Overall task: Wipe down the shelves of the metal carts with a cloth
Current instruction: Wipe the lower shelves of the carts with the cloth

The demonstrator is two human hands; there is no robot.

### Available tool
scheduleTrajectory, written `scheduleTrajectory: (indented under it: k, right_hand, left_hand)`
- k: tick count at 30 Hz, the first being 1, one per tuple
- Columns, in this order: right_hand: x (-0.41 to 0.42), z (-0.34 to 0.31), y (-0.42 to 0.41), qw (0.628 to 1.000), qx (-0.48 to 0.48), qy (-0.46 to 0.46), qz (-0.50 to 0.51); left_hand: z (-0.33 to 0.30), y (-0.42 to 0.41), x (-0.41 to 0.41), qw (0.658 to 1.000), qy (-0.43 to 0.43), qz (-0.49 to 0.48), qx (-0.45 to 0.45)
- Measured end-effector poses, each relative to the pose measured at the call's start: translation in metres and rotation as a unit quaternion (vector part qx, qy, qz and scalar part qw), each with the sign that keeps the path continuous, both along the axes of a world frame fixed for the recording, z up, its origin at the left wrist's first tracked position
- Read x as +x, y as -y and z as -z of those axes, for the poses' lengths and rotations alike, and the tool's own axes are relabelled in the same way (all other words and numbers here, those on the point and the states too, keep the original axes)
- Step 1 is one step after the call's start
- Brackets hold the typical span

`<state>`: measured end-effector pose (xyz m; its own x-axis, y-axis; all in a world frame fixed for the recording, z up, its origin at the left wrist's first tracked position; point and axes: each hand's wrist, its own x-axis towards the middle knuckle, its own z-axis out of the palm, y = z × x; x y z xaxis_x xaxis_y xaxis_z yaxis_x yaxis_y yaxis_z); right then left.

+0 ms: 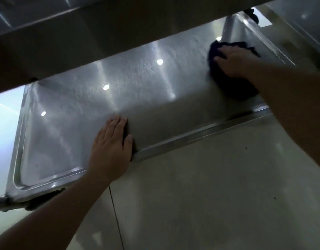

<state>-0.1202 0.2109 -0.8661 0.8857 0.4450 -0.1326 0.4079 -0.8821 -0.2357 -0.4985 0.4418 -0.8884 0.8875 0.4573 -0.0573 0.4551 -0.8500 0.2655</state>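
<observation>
Closest in, the left hand (110,147) lies flat, fingers straight and together, palm pressing the front rim of the lower shelf (83,114) of the metal cart. Pale floor tiles (200,195) spread beneath. Further along, at the shelf's right end, the right hand (235,60) presses down with spread fingers on a dark cloth (236,87) bunched beside the corner post (227,27). Overhead, the upper shelf (83,33) looms.

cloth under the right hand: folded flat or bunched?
Bunched: the dark cloth shows lumpy, uneven edges around the right hand pressing it on the lower shelf.
</observation>
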Motion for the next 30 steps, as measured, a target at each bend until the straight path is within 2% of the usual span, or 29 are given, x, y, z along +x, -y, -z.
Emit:
scheduleTrajectory:
  k: [2,3,8,10,13,17,19,21,24,27,30]
  right_hand:
    - [0.028,0.002,0.045,0.995,-0.022,-0.009,0.102]
    - [0.033,0.002,0.058,0.992,-0.03,-0.006,0.121]
    - [0.004,0.005,0.044,0.993,-0.002,0.019,0.112]
    - [-0.027,0.001,0.025,0.998,0.003,0.017,0.053]
    - [-0.094,0.0,-0.015,0.993,0.022,0.036,-0.107]
    - [-0.198,0.015,-0.074,0.938,0.072,0.03,-0.337]
    - [-0.224,0.021,-0.086,0.928,0.047,0.006,-0.37]
    - [-0.224,0.025,-0.083,0.938,0.044,0.01,-0.345]
    - [-0.186,0.023,-0.06,0.967,0.062,0.011,-0.245]
    - [-0.114,0.013,-0.018,0.992,0.039,0.042,-0.112]
    - [-0.049,-0.002,0.039,0.998,0.026,0.03,0.048]
  left_hand:
    - [0.002,0.0,0.0,1.0,0.003,0.002,0.0]
    - [0.003,0.001,0.0,1.0,0.004,0.003,0.002]
    - [0.002,0.003,-0.001,1.0,0.006,0.001,0.011]
    - [0.002,0.004,0.0,1.0,0.001,-0.002,0.011]
    - [0.0,0.007,0.001,1.0,-0.006,-0.01,0.007]
    - [0.0,0.007,0.001,1.0,-0.012,-0.01,0.004]
    - [-0.001,0.006,0.0,1.0,-0.012,-0.003,-0.007]
    - [-0.002,0.005,-0.002,1.0,-0.014,-0.001,-0.013]
    - [-0.001,0.002,-0.002,1.0,-0.007,-0.006,-0.013]
    - [0.0,0.002,-0.002,1.0,-0.002,-0.001,-0.011]
    - [0.002,0.001,-0.002,1.0,0.002,-0.007,-0.008]
